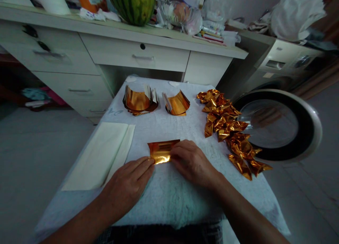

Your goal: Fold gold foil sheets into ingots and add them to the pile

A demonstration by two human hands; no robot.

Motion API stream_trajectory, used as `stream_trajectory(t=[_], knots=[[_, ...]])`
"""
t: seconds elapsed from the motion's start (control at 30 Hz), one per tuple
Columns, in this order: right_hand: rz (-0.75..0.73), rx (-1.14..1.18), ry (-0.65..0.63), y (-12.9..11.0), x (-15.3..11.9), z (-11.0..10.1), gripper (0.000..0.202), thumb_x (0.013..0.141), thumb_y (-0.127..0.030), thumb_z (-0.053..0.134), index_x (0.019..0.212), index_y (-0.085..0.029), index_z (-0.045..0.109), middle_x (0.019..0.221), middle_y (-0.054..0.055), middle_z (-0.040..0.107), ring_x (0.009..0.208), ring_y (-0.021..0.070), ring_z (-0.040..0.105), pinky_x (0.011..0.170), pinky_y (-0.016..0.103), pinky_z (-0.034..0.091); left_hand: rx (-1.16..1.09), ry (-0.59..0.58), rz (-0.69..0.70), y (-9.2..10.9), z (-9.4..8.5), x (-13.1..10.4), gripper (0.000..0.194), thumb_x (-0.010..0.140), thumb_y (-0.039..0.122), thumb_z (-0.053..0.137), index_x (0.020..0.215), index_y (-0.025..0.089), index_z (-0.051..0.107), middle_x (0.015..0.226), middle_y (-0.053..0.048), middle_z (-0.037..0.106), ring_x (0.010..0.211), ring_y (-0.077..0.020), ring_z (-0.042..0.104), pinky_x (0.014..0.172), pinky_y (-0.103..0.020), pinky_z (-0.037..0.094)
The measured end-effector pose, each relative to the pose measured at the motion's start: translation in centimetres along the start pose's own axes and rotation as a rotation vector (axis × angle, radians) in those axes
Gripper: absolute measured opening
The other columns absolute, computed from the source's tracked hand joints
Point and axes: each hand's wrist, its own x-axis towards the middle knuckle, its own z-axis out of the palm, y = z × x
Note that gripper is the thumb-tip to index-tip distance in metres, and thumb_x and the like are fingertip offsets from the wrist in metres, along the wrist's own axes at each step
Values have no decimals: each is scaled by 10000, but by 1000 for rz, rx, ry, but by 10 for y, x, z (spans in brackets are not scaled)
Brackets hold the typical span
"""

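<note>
A shiny gold foil sheet (162, 150) lies curved on the cloth-covered table in front of me. My left hand (129, 180) pinches its near left corner, thumb hidden under the fingers. At the sheet's right edge, my right hand (194, 162) has its fingers closed, partly covering that side. Beyond it rest two stacks of curled gold sheets, a larger left stack (137, 101) and a smaller right stack (178, 103). Several folded gold foil pieces (225, 122) are heaped along the table's right side. Flat pale paper (99, 155) lies to the left.
A pale cloth (169, 208) covers the table. Behind it stands a white desk (164, 60) with drawers, carrying a watermelon (132, 5) and plastic bags. On the right, a washing machine's open round door (275, 120) reaches close to the foil heap.
</note>
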Motion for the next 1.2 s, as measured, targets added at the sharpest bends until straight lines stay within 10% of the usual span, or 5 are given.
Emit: stream_trajectory(t=[0.2, 0.8, 1.2], knots=[[87, -30, -154, 13, -1, 4, 217, 839, -193, 677, 1055, -176, 657, 1191, 107, 635, 1113, 239, 574, 979, 396, 458, -22, 22, -19, -3, -5, -1, 267, 960, 77, 417, 990, 118, 679, 1098, -137, 728, 997, -240, 697, 833, -391, 612], [-19, -131, -21, 17, 1, 7, 127, 914, -162, 558, 999, -152, 652, 992, 96, 692, 930, 207, 622, 866, 348, 501, -44, -223, -79, -6, 5, 54, 266, 923, 52, 417, 885, 158, 658, 869, -65, 709, 798, -233, 682, 694, -390, 595], [-113, -201, 341, 34, 16, 8, 212, 836, -38, 476, 958, -198, 542, 969, 88, 655, 909, 205, 599, 807, 352, 523, -33, 260, 5, -21, 17, 73, 192, 932, 57, 484, 1069, 69, 618, 1179, -186, 656, 1143, -262, 637, 982, -396, 561]])
